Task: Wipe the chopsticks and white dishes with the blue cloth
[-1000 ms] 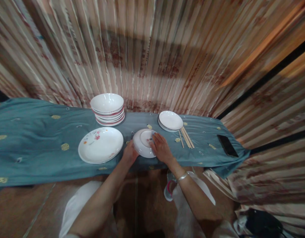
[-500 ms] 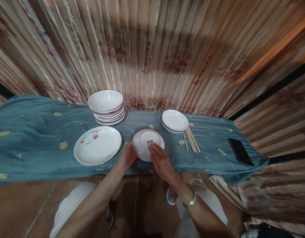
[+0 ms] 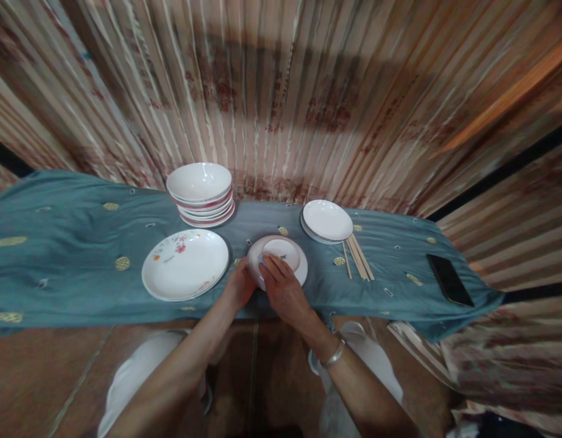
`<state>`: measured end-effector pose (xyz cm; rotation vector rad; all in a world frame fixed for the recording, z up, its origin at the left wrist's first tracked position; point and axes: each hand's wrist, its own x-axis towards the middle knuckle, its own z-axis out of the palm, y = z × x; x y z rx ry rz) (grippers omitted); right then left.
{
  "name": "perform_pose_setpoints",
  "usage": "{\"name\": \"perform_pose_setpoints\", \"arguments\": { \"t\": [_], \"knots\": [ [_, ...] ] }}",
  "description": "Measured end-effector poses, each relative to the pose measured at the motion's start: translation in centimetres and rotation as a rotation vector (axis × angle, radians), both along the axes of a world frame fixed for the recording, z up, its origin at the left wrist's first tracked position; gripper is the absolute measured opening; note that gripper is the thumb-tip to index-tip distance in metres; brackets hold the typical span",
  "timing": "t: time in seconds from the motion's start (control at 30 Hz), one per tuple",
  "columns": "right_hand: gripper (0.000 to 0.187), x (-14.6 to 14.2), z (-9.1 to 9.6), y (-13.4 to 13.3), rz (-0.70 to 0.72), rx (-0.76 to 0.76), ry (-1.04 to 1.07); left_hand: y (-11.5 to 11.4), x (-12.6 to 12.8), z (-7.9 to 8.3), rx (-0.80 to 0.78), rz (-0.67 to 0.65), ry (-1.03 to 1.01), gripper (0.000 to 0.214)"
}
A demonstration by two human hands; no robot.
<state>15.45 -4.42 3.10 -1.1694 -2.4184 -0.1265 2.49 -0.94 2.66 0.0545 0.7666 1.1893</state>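
Observation:
A white bowl (image 3: 300, 258) is turned bottom up near the table's front edge, its round foot ring facing me. My left hand (image 3: 241, 283) grips the bowl's left rim, with the fingertips hidden by it. Across the underside lies my right hand (image 3: 283, 289), fingers together and pressing a small pale bluish wad (image 3: 262, 263) against the left part of the bottom. Most of that wad is covered by the fingers, so its kind is unclear.
Left of the bowl are flowered oval plates (image 3: 185, 267), with a stack of bowls (image 3: 199, 185) behind. Small dishes (image 3: 327, 220) are stacked at the back right beside wooden chopsticks (image 3: 360, 258). A black phone (image 3: 449, 280) rests on the green tablecloth (image 3: 80, 261). A pleated curtain (image 3: 281, 109) hangs behind.
My right hand has slid left and toward me over the bowl's underside, taking the pale wad from the centre to the left side. My left hand still grips the rim.

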Motion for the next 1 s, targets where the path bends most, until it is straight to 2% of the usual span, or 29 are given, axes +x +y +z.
{"name": "perform_pose_setpoints", "arguments": {
  "t": [0.27,0.43,0.67,0.8,1.0],
  "knots": [
    [0.036,-2.0,0.6,2.7,-0.117,-0.017,0.030,-0.1,0.2,1.1,-0.074,0.046,0.021,0.045],
    [0.033,-2.4,0.7,4.9,-0.200,-0.064,0.049,-0.1,0.3,1.0,-0.065,0.075,-0.003,0.044],
    [0.031,-1.2,0.3,7.4,-0.258,-0.075,0.112,0.0,-0.2,0.2,-0.037,0.049,0.004,0.041],
    [0.031,-0.1,0.0,7.8,-0.287,-0.085,0.130,0.0,-0.5,-0.2,-0.019,0.005,-0.021,0.045],
    [0.034,1.5,-0.9,8.1,-0.297,-0.065,0.238,0.0,-0.3,-0.1,-0.029,0.013,0.021,0.040]
  ]
}}
